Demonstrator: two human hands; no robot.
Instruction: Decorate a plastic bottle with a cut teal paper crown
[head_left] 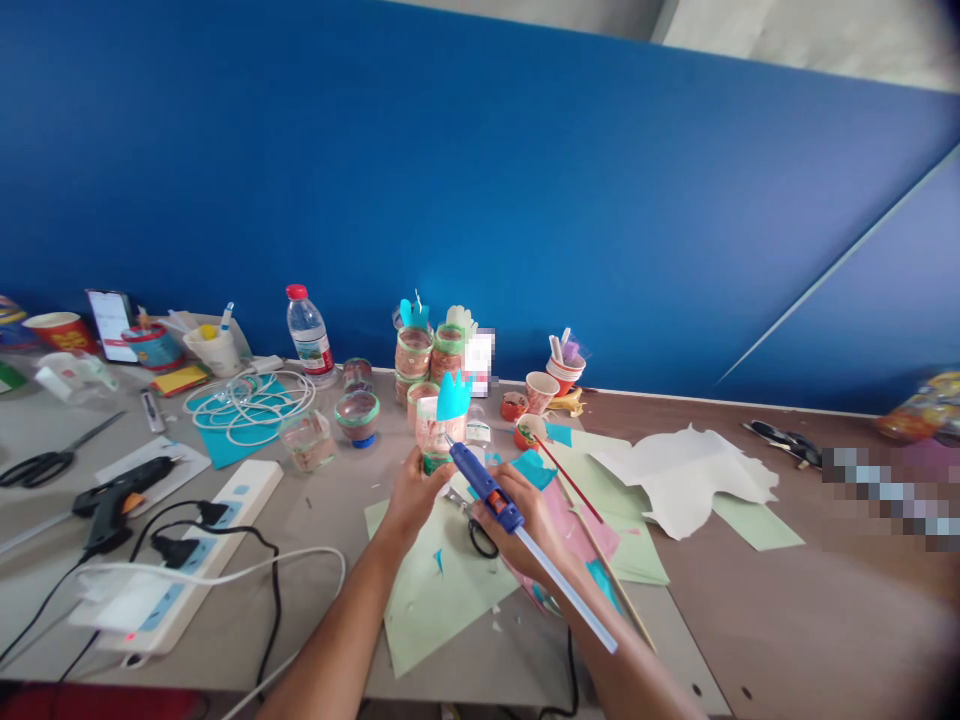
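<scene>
The left hand (415,497) holds the cup (432,432) by its green bottom, near the middle of the worktop (322,515), and the right hand (534,522) grips the blue glue gun (480,480); the cup looks light and squashy, so its bottom seems best to hold.

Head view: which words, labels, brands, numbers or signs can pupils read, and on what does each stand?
No text can be read for certain.
Bottle label: print too small.
Red paper cup: yellow marks, too blurred.
Phone screen: too small.
Blue glue gun: no lettering can be made out.
</scene>
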